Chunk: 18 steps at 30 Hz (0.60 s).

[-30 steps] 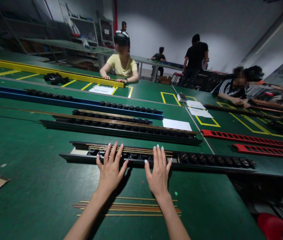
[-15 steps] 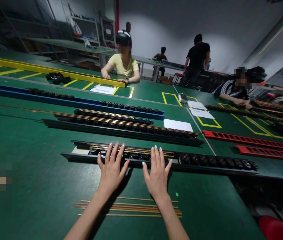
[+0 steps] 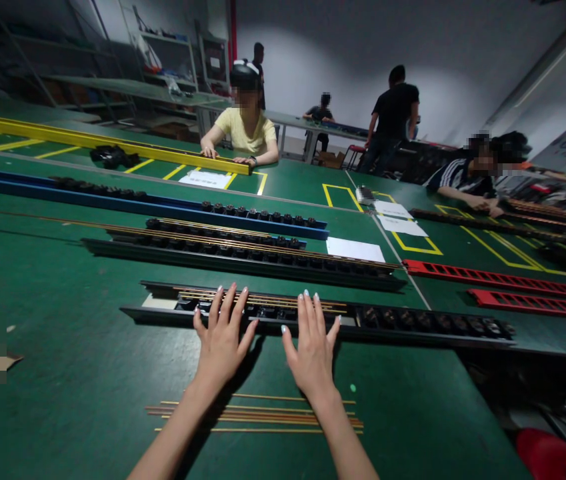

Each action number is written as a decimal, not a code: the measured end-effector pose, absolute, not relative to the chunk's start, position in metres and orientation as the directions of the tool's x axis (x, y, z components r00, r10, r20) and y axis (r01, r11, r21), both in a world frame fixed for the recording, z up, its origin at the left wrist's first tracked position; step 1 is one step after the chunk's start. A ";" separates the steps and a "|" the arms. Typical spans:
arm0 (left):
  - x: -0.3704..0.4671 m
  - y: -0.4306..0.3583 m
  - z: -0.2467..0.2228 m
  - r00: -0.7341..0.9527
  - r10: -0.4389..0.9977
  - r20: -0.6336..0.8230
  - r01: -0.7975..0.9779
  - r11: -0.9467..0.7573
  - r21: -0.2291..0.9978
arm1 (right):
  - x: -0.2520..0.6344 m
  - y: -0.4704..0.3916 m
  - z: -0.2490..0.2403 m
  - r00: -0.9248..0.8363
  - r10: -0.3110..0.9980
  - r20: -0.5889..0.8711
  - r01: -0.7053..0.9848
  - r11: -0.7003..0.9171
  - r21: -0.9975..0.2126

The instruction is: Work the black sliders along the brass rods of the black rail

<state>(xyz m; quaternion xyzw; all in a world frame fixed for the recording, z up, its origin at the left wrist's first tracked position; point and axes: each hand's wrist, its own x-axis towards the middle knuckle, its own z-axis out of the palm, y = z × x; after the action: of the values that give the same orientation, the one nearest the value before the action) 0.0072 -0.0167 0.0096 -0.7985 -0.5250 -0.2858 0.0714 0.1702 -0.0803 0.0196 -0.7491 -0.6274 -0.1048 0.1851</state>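
Observation:
Both of my hands lie over the near black channel [image 3: 427, 339], a long rail filled with a row of black parts [image 3: 403, 319]. Fingers apart, my left hand [image 3: 223, 333] reaches across its left half, the fingertips at the thin brass-coloured rods [image 3: 273, 301] along the top. My right hand [image 3: 313, 347] rests farther right on the same channel, fingers stretched out over the rods. Neither hand is wrapped round anything. Beneath my forearms, several loose brass-coloured rods [image 3: 263, 419] lie on the green table [image 3: 73, 373].
Beyond stands another black channel with rods [image 3: 243, 257], then a blue channel [image 3: 163, 208] and a yellow channel [image 3: 113, 148]. Red slotted rails [image 3: 523, 303] lie at right, near the table's edge. Co-workers [image 3: 245, 127] sit across the table. White paper [image 3: 355, 250] lies behind the near channel.
My right hand has shifted slightly left along the channel. My left hand stays nearly where it was. The view has moved a little.

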 end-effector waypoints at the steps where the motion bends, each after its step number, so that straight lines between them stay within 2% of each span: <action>1: 0.007 -0.017 0.010 0.285 0.798 0.532 0.879 -0.439 0.186 | 0.171 -0.081 0.020 0.189 0.901 0.390 0.979 -0.141 -0.148; 18: 0.008 -0.017 0.010 0.289 0.800 0.526 0.879 -0.439 0.184 | 0.168 -0.079 0.020 0.167 0.906 0.389 0.983 -0.124 -0.133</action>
<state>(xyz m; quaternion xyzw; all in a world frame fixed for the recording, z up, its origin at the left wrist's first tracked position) 0.0079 -0.0170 0.0098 -0.7998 -0.5249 -0.2826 0.0702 0.1683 -0.0794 0.0204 -0.7421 -0.6364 -0.1069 0.1812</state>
